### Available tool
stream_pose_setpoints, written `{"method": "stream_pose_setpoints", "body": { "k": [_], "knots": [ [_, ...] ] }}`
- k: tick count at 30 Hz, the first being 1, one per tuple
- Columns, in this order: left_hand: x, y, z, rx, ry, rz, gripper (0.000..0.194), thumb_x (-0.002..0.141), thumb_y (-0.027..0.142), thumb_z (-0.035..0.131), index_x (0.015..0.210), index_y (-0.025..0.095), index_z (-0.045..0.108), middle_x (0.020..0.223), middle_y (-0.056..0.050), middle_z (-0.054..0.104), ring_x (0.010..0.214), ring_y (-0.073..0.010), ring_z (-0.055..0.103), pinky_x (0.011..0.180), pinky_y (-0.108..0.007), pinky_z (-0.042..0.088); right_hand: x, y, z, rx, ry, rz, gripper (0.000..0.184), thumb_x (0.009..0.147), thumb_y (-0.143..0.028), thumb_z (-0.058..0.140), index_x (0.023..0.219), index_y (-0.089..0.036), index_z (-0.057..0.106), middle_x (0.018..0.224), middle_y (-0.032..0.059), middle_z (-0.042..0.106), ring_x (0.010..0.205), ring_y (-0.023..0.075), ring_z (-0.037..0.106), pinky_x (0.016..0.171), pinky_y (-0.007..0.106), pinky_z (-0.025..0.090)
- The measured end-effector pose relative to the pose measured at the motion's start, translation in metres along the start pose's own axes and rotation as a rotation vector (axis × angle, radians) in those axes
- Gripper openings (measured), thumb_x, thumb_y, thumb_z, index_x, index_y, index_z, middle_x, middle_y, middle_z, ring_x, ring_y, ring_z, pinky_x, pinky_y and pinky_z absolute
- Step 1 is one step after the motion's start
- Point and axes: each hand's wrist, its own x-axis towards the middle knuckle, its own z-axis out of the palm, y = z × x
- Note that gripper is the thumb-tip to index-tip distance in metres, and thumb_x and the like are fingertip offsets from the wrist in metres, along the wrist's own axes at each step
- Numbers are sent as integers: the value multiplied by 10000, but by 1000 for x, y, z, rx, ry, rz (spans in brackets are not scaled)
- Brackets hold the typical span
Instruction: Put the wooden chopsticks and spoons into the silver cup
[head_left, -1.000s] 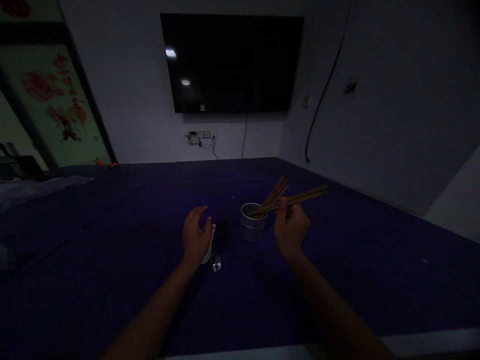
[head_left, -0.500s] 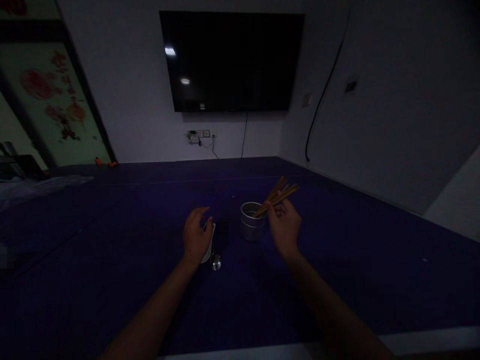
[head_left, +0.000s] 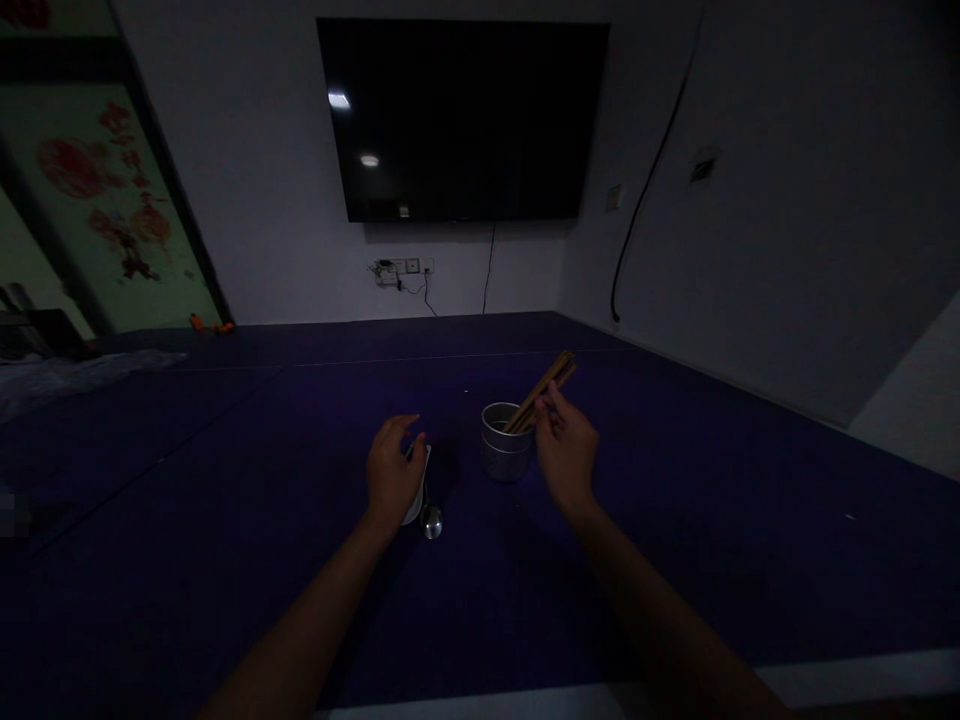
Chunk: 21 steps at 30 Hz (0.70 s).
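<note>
While the left hand (head_left: 391,475) curved with thumb and fingers apart, it hid most of a white utensil (head_left: 413,512); contact was unclear. The handle of the metal spoon (head_left: 432,522) beside it was hard to make out. Chopsticks (head_left: 545,385) leaned in the metal cup (head_left: 504,458), lower ends hidden — the right hand (head_left: 568,455) had its fingertips at them, whether pinching or loosened I couldn't tell. Half a second earlier they fanned rightward; now they leaned closer together.

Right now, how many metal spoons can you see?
1: the metal spoon, lying just right of the left hand, beside a white item that hand partly covers. Others could be hidden under the hand or inside the metal cup.
</note>
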Motion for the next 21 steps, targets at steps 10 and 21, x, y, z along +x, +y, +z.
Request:
{"method": "stream_pose_setpoints", "body": {
  "k": [10,21],
  "knots": [
    [0,-1,1,15,-3,2,210,801,224,531,990,184,613,911,-53,644,805,-167,606,765,-328,489,-2,-10,-4,-49,236,45,508,774,-366,574,1237,-161,533,1202,155,550,856,186,586,671,326,501],
    [-1,-4,0,17,-39,-9,176,805,233,524,937,188,631,891,-53,651,827,-176,608,781,-338,488,-4,14,13,396,-45,391,472,689,-439,651,1025,-107,637,974,140,693,858,237,662,758,362,520]
  ]
}}
